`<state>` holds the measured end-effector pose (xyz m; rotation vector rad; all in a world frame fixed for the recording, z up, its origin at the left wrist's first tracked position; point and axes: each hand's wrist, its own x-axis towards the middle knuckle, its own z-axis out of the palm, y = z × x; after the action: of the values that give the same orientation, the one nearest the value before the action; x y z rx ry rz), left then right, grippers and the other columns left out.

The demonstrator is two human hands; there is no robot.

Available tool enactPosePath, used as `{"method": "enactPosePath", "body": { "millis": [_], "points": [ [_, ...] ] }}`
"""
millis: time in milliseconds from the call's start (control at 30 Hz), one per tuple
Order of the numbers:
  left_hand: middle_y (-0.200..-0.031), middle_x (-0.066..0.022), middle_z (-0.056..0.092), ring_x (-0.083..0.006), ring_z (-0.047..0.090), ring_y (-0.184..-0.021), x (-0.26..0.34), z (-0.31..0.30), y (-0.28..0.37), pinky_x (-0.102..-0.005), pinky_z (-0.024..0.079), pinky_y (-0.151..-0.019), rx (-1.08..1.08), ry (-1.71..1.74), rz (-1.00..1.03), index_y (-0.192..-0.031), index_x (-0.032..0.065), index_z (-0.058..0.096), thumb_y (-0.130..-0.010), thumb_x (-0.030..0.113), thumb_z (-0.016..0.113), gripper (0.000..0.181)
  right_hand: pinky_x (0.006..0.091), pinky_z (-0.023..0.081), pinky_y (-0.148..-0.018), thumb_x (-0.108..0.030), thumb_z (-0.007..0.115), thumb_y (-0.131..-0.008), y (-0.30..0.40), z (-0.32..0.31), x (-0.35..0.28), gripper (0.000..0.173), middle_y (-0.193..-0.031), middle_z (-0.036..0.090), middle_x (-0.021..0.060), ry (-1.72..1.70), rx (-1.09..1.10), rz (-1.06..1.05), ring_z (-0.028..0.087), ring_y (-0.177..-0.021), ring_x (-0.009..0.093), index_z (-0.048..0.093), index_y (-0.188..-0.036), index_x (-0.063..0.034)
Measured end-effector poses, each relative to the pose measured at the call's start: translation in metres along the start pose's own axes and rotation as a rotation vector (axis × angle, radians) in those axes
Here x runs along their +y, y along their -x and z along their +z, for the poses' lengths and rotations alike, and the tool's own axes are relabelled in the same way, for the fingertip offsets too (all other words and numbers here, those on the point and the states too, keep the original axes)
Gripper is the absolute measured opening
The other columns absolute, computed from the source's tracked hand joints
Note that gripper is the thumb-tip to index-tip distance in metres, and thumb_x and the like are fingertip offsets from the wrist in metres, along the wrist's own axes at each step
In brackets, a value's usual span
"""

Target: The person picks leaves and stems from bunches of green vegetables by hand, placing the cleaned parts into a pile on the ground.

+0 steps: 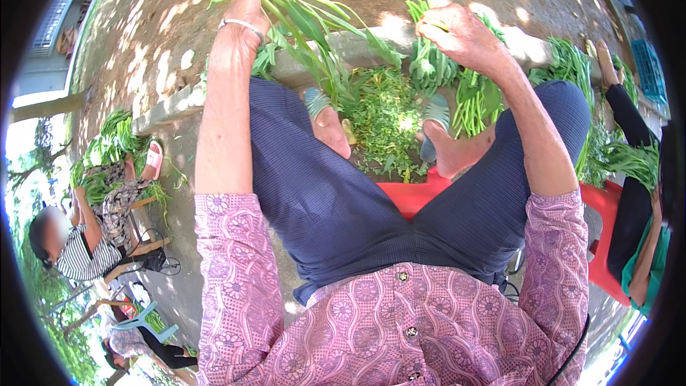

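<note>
My left hand grips a loose bunch of long-stemmed leafy greens, likely water spinach. Its pale stems point up and left, and the leaves droop toward the low concrete kerb. My right hand hovers over the kerb with curled fingers. A bit of green shows at its fingertips, but whether it is held is unclear. Behind and below that hand lies a bundle of greens, partly covered by it. Another bundle with bright stems rests beside my right foot.
Leaf trimmings are heaped between my sandalled feet. I sit on a red plastic seat. At left, a seated person handles greens; another person sits close at right. A blue crate stands at far right.
</note>
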<state>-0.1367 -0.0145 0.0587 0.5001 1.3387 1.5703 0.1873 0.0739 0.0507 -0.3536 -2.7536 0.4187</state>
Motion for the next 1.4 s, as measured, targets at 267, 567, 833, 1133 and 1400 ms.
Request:
{"method": "enactPosePath", "body": {
  "millis": [267, 567, 833, 1133, 1400],
  "points": [
    [-0.116, -0.0261, 0.054, -0.0370, 0.052, -0.110, 0.052, -0.092, -0.042, -0.0516, 0.042, -0.096, 0.018, 0.040, -0.082, -0.105, -0.0073, 0.051, -0.094, 0.015, 0.042, 0.026, 0.0422, 0.041, -0.065, -0.017, 0.050, -0.082, -0.006, -0.005, -0.015, 0.018, -0.071, 0.053, 0.0145, -0.088, -0.026, 0.117, 0.051, -0.073, 0.034, 0.057, -0.077, -0.0011],
    [-0.120, -0.0216, 0.050, -0.0373, 0.048, -0.112, 0.128, -0.205, -0.030, -0.0539, 0.037, -0.098, 0.172, 0.480, 0.516, -0.116, -0.0028, 0.047, -0.097, 0.021, 0.030, 0.035, 0.0410, 0.042, -0.069, -0.021, 0.050, -0.083, -0.011, 0.001, -0.018, 0.024, -0.079, 0.058, 0.0179, -0.169, -0.139, 0.324, 0.051, -0.077, 0.036, 0.057, -0.080, 0.0027],
    [-0.092, -0.0071, 0.060, -0.0208, 0.058, -0.084, -0.064, -0.230, 0.091, -0.0394, 0.047, -0.079, 1.082, 0.866, 0.108, -0.099, 0.0118, 0.056, -0.089, 0.024, 0.054, 0.016, 0.0417, 0.044, -0.075, -0.022, 0.053, -0.083, -0.022, 0.016, -0.026, 0.025, -0.087, 0.060, 0.0212, -0.066, -0.213, 0.347, 0.056, -0.086, 0.036, 0.061, -0.088, 0.0009],
    [-0.097, -0.0094, 0.056, -0.0214, 0.050, -0.090, -0.092, -0.245, 0.098, -0.0405, 0.041, -0.087, 0.984, 1.011, 0.030, -0.095, 0.0103, 0.054, -0.095, 0.020, 0.040, 0.018, 0.0417, 0.045, -0.068, -0.024, 0.053, -0.084, -0.030, 0.023, -0.030, 0.027, -0.081, 0.059, 0.0233, -0.081, -0.203, 0.347, 0.058, -0.075, 0.037, 0.060, -0.088, 0.0021],
    [-0.144, -0.0077, 0.029, -0.0169, 0.025, -0.133, 0.090, -0.261, -0.058, -0.0351, 0.022, -0.112, 0.434, 0.831, 0.329, -0.135, 0.0090, 0.033, -0.096, 0.030, 0.032, 0.044, 0.0440, 0.042, -0.064, -0.023, 0.052, -0.085, -0.022, 0.022, -0.022, 0.027, -0.074, 0.056, 0.0238, -0.077, -0.140, 0.348, 0.055, -0.069, 0.039, 0.056, -0.081, 0.0030]
  ]
}}
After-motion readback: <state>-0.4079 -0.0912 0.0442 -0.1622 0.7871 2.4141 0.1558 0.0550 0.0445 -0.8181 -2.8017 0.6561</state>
